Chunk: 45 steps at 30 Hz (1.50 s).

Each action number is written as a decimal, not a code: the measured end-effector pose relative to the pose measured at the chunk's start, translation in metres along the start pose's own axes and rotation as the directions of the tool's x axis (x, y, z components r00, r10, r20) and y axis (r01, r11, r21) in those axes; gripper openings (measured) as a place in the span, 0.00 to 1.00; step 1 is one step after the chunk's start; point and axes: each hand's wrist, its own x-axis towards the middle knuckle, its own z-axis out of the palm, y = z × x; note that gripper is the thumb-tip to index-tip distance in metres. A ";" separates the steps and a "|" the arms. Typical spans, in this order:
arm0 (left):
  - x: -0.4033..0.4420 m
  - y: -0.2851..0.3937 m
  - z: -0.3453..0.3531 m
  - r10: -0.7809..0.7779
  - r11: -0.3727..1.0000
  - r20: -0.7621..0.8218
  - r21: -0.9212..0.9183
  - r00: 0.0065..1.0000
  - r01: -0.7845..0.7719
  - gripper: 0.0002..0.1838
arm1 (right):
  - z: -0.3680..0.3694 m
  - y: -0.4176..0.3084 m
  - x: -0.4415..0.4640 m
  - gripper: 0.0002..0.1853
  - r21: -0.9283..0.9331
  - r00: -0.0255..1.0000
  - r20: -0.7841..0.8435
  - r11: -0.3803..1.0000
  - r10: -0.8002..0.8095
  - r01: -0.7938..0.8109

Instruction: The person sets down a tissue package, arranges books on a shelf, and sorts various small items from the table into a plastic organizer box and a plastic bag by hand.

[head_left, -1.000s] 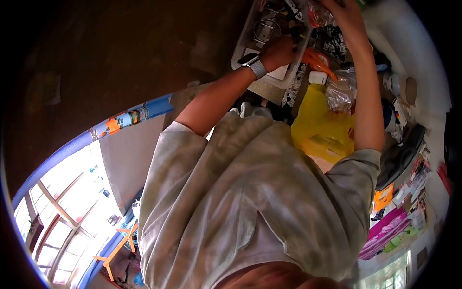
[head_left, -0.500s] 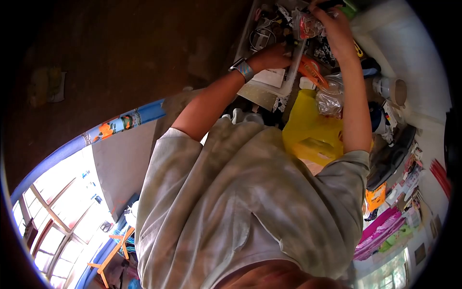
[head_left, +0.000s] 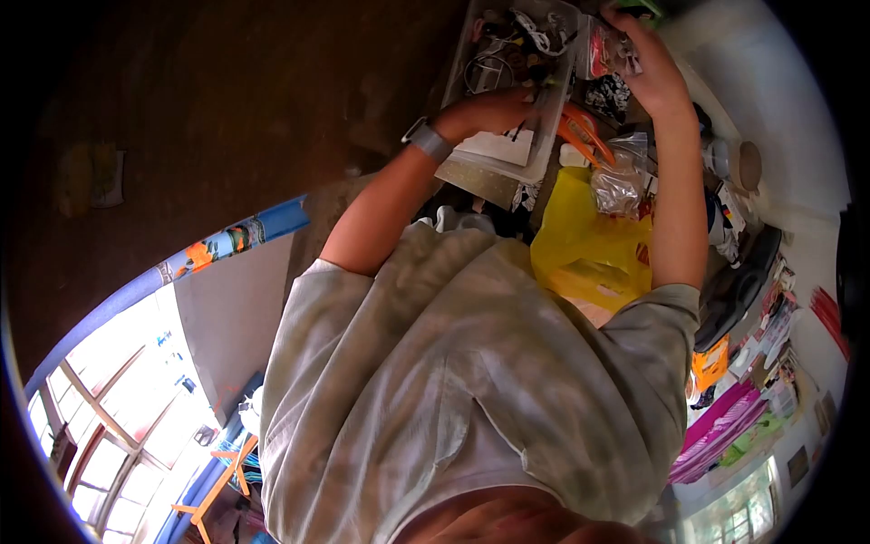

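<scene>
My left hand, with a watch on its wrist, is inside a clear plastic box. Its fingers are drawn together at the box's right side, around something too small and dark to make out. Cables, small dark parts and a white card lie in the box. Just right of the box, my right hand grips a clear plastic bag with red and pink things inside. Below it lies an orange-handled tool.
A yellow plastic bag lies near my body, with a crumpled clear bag on top. At the right are a round container and a black case. A brown surface spans the left.
My left hand has moved slightly left and shows more of the box's contents. My right hand has come a little closer to the box's edge with the clear bag.
</scene>
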 end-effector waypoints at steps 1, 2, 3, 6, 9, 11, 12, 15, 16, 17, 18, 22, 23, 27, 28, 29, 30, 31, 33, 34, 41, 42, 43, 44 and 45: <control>-0.007 0.004 -0.006 -0.064 0.998 0.094 -0.019 0.993 0.066 0.17 | 0.001 -0.003 -0.002 0.12 0.053 0.999 0.007 0.998 0.043 -0.044; -0.014 0.006 -0.009 -0.061 0.998 0.097 -0.016 0.993 0.062 0.17 | 0.003 -0.002 -0.007 0.12 0.052 0.999 0.002 0.998 0.039 -0.039; -0.022 0.008 -0.010 -0.040 0.990 0.081 -0.130 0.996 0.050 0.16 | 0.023 -0.004 -0.021 0.10 -0.009 1.000 -0.001 0.999 0.031 -0.031; -0.047 0.024 -0.006 0.059 0.928 -0.025 -0.366 0.998 -0.064 0.14 | 0.053 -0.009 -0.047 0.10 -0.141 0.995 0.024 0.986 0.093 -0.089; -0.056 0.027 0.001 0.154 0.820 -0.127 -0.537 0.980 -0.199 0.12 | 0.067 -0.008 -0.051 0.12 -0.368 0.955 0.087 0.900 0.282 -0.232; -0.058 0.028 0.004 0.184 0.771 -0.139 -0.594 0.973 -0.230 0.12 | 0.085 -0.002 -0.060 0.13 -0.483 0.992 0.015 0.870 0.124 -0.101; -0.060 0.030 0.006 0.183 0.744 -0.144 -0.627 0.972 -0.233 0.12 | 0.090 0.000 -0.061 0.13 -0.483 0.992 0.013 0.869 0.125 -0.104; -0.059 0.027 0.006 0.201 0.749 -0.163 -0.610 0.966 -0.259 0.12 | 0.094 0.008 -0.062 0.14 -0.387 0.994 0.021 0.918 0.106 -0.089; -0.058 0.024 0.006 0.219 0.780 -0.175 -0.560 0.960 -0.280 0.12 | 0.092 0.013 -0.060 0.15 -0.349 0.993 0.054 0.933 0.110 -0.084; -0.058 0.023 0.007 0.219 0.778 -0.178 -0.562 0.959 -0.282 0.12 | 0.091 0.016 -0.060 0.15 -0.310 0.990 0.087 0.947 0.113 -0.081; -0.057 0.022 0.008 0.199 0.783 -0.204 -0.555 0.959 -0.280 0.13 | 0.092 0.017 -0.060 0.15 -0.311 0.989 0.088 0.947 0.115 -0.083; -0.057 0.020 0.010 0.149 0.799 -0.219 -0.548 0.964 -0.248 0.15 | 0.100 0.029 -0.060 0.13 -0.462 1.000 0.010 0.887 0.022 -0.015; -0.057 0.021 0.011 0.149 0.798 -0.218 -0.550 0.964 -0.248 0.15 | 0.102 0.033 -0.061 0.11 -0.482 0.996 0.023 0.872 -0.082 0.083; -0.057 0.022 0.016 0.207 0.796 -0.335 -0.489 0.919 -0.357 0.15 | 0.100 0.043 -0.056 0.13 -0.342 0.996 0.030 0.937 0.089 -0.073; -0.056 0.020 0.015 0.217 0.827 -0.381 -0.417 0.899 -0.376 0.13 | 0.096 0.048 -0.050 0.15 -0.458 0.999 0.038 0.889 0.011 0.008; -0.055 0.018 0.011 0.216 0.826 -0.383 -0.418 0.898 -0.377 0.13 | 0.093 0.050 -0.046 0.18 -0.566 0.996 0.056 0.820 -0.066 0.087; -0.055 0.018 0.005 0.197 0.838 -0.406 -0.402 0.892 -0.368 0.12 | 0.089 0.048 -0.043 0.18 -0.568 0.996 0.058 0.819 -0.066 0.087; -0.057 0.017 0.000 0.177 0.850 -0.429 -0.387 0.886 -0.358 0.11 | 0.087 0.044 -0.040 0.20 -0.631 0.992 0.046 0.766 -0.120 0.122; -0.068 0.023 -0.013 0.196 0.874 -0.458 -0.320 0.867 -0.366 0.11 | 0.087 0.040 -0.029 0.21 -0.688 0.985 0.045 0.709 -0.168 0.153; -0.074 0.025 -0.015 0.215 0.896 -0.475 -0.251 0.853 -0.366 0.10 | 0.089 0.042 -0.020 0.18 -0.793 0.985 0.153 0.585 -0.077 0.169; -0.072 0.017 -0.014 0.079 0.827 -0.597 -0.408 0.798 -0.387 0.09 | 0.142 0.108 0.000 0.30 -0.882 0.936 0.257 0.455 0.240 0.125; -0.072 0.014 -0.014 0.082 0.874 -0.612 -0.336 0.787 -0.352 0.10 | 0.146 0.113 0.001 0.32 -0.904 0.920 0.160 0.427 0.359 -0.009; -0.074 0.012 -0.014 0.086 0.914 -0.626 -0.260 0.775 -0.311 0.10 | 0.144 0.125 0.002 0.32 -0.902 0.918 0.161 0.432 0.361 -0.011; -0.076 0.010 -0.015 0.080 0.917 -0.622 -0.261 0.779 -0.303 0.10 | 0.140 0.141 0.003 0.31 -0.878 0.928 0.221 0.475 0.300 0.056; -0.079 0.011 -0.016 0.113 0.963 -0.627 -0.121 0.771 -0.240 0.12 | 0.141 0.145 0.001 0.30 -0.850 0.932 0.276 0.512 0.235 0.122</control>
